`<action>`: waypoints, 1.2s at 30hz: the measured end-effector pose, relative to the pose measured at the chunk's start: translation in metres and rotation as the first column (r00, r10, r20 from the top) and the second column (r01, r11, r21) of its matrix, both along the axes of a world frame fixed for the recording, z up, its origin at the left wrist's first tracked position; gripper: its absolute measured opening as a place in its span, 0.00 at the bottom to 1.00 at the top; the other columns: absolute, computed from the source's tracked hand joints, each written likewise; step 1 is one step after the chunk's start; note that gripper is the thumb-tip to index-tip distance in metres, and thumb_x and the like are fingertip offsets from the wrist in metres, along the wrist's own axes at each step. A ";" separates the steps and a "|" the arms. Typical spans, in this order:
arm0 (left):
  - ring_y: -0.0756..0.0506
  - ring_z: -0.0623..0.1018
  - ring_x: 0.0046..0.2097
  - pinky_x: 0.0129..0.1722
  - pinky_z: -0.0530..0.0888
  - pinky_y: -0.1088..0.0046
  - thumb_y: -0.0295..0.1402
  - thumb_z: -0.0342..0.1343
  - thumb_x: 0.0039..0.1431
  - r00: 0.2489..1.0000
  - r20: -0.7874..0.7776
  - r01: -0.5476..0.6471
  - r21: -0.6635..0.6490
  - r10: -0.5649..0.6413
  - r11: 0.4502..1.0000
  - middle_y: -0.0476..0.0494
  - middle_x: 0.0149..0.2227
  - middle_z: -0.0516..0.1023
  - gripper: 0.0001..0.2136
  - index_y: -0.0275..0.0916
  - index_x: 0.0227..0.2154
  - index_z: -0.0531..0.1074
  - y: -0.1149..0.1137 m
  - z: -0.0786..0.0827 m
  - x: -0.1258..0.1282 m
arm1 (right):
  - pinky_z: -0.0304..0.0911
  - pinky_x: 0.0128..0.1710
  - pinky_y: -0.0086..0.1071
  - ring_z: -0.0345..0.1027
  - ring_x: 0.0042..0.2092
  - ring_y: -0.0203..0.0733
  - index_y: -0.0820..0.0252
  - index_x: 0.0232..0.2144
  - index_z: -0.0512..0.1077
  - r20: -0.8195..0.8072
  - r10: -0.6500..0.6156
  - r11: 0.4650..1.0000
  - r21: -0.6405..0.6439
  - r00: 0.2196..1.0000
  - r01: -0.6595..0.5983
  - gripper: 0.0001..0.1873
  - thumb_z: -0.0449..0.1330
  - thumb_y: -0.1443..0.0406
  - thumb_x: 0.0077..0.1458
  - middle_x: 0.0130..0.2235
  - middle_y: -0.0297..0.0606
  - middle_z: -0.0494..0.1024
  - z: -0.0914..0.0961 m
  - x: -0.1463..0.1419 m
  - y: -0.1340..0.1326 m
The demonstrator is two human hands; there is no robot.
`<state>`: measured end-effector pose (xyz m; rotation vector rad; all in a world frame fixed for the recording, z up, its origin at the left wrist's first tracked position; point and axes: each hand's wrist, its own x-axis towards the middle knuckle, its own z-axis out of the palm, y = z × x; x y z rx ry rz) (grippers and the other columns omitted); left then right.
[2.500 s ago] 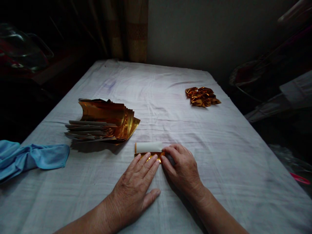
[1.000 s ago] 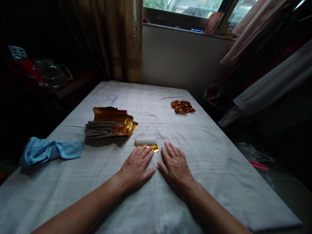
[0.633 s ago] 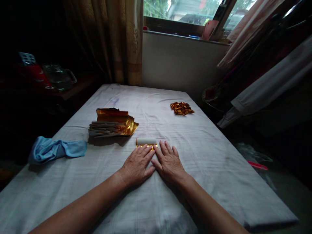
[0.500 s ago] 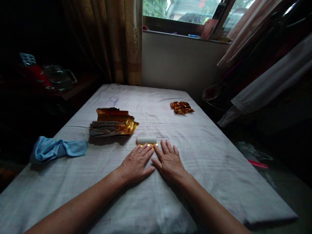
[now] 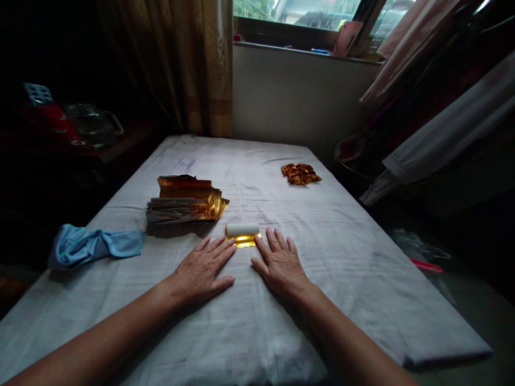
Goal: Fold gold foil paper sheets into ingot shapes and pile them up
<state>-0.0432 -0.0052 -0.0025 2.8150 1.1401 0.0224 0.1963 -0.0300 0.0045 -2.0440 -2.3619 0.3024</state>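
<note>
A small sheet of gold foil paper (image 5: 243, 239) lies on the white cloth, its far edge curled over so the pale back shows. My left hand (image 5: 203, 271) rests flat with fingers spread, its fingertips at the sheet's left near corner. Flat on the cloth to the right is my right hand (image 5: 279, 265), its index fingertip touching the sheet's right edge. Neither hand grips anything. Beyond my left hand sits a stack of gold foil paper (image 5: 187, 201), bent over with grey backs outward. Several folded gold foil pieces (image 5: 300, 174) are heaped at the far right.
A crumpled blue cloth (image 5: 94, 245) lies at the left of the cloth-covered table (image 5: 341, 321). In the dark on the left, a glass jug (image 5: 92, 124) stands on a side surface. Clothes (image 5: 442, 128) hang beyond the table's right edge.
My left hand has slid left, away from my right hand, uncovering more of the gold foil sheet. My right hand stays nearly in place.
</note>
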 end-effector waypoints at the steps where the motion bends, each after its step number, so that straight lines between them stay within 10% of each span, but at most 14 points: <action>1: 0.38 0.58 0.69 0.68 0.51 0.54 0.55 0.44 0.66 1.000 -0.010 -0.006 -0.009 0.005 1.000 0.41 0.69 0.59 0.33 0.42 0.68 0.56 0.000 0.001 -0.003 | 0.36 0.67 0.55 0.37 0.72 0.57 0.50 0.68 0.54 0.001 0.000 1.000 0.000 1.000 0.000 0.33 0.50 0.48 0.66 0.72 0.49 0.46 0.000 0.000 0.000; 17: 0.35 0.63 0.67 0.67 0.52 0.53 0.52 0.49 0.64 0.993 0.119 -0.015 0.206 -0.010 0.978 0.36 0.66 0.64 0.30 0.37 0.62 0.66 0.002 -0.007 -0.021 | 0.39 0.66 0.56 0.40 0.71 0.58 0.58 0.67 0.58 0.018 -0.005 0.996 0.084 1.000 0.003 0.34 0.51 0.48 0.65 0.71 0.52 0.50 -0.003 0.003 -0.002; 29: 0.38 0.64 0.67 0.68 0.49 0.55 0.55 0.42 0.67 0.995 0.089 0.036 0.112 -0.046 0.993 0.37 0.66 0.65 0.33 0.37 0.65 0.61 0.000 -0.003 0.010 | 0.32 0.69 0.54 0.37 0.72 0.52 0.63 0.69 0.51 -0.045 0.237 0.956 0.190 0.971 -0.224 0.37 0.51 0.51 0.66 0.71 0.47 0.47 -0.011 0.000 -0.001; 36: 0.37 0.63 0.67 0.68 0.49 0.53 0.53 0.45 0.67 0.991 0.131 0.023 0.117 -0.038 0.993 0.39 0.66 0.64 0.32 0.40 0.67 0.58 0.000 -0.005 0.008 | 0.33 0.70 0.54 0.40 0.72 0.48 0.60 0.70 0.49 -0.150 0.374 0.927 0.038 0.915 -0.373 0.38 0.47 0.47 0.66 0.71 0.44 0.49 -0.002 -0.005 0.010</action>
